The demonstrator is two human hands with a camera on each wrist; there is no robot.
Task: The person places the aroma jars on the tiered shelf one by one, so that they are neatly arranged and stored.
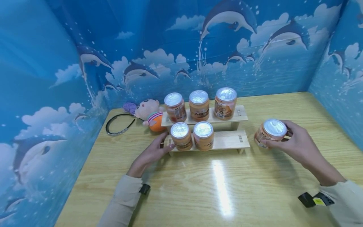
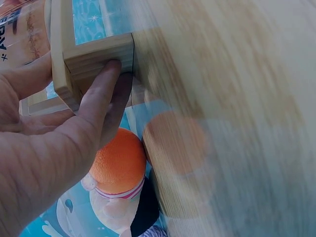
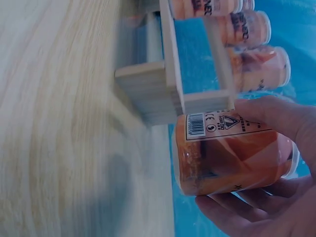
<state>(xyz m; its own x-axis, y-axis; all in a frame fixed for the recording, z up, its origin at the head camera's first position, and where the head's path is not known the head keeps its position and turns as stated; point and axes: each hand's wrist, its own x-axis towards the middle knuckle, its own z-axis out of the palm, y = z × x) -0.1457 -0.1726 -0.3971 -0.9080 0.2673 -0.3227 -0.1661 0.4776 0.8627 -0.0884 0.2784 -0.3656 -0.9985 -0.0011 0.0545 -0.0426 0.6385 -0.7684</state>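
My right hand (image 1: 297, 142) grips an orange jar (image 1: 270, 134) with a silvery lid, off the right end of a two-tier wooden stand (image 1: 231, 140). In the right wrist view that jar (image 3: 232, 155) is clear of the table, its barcode label showing. At the stand's left end, my left hand (image 1: 154, 151) holds the lower tier. The left wrist view shows its fingers (image 2: 101, 94) against the stand's end leg (image 2: 101, 54). Three similar jars (image 1: 199, 105) stand on the upper tier. Two more (image 1: 203, 135) stand on the left and middle of the lower tier.
Left of the stand lies a plush doll (image 1: 153, 116) with an orange bottom, touching or close to it. A purple ball of yarn (image 1: 129, 107) and a dark headband (image 1: 113, 133) lie farther left. Dolphin-print cloth (image 1: 158, 37) walls the wooden table (image 1: 184, 189) at back and sides.
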